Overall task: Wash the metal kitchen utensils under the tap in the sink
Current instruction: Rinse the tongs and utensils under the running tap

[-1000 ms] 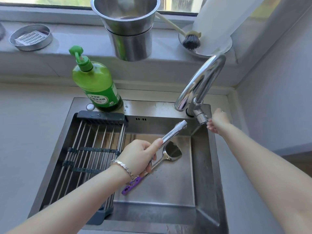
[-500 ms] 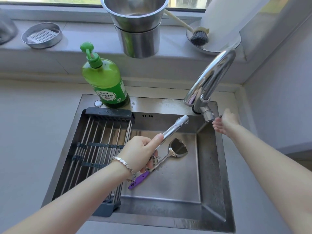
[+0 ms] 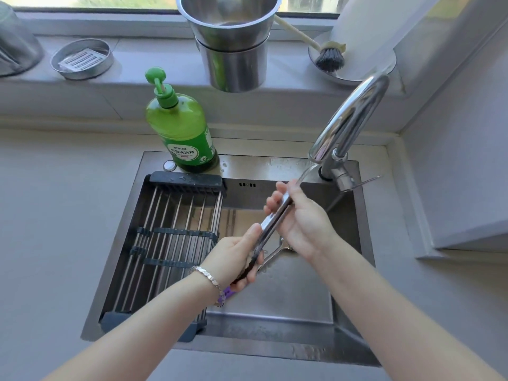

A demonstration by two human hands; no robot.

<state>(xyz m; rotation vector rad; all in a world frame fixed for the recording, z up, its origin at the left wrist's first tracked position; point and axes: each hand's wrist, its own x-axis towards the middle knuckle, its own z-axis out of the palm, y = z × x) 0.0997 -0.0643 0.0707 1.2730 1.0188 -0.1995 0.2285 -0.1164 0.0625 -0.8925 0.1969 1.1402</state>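
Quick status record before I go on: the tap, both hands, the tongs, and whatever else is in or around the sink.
tap: running; stream lands on the top end of the tongs
tongs: held slanted over the basin
left hand: grips the tongs' lower end
right hand: fingers curled round the tongs' upper part
sink: a metal utensil lies on the bottom, mostly hidden by the hands
rack: spans the sink's left side
soap bottle: upright on the back rim
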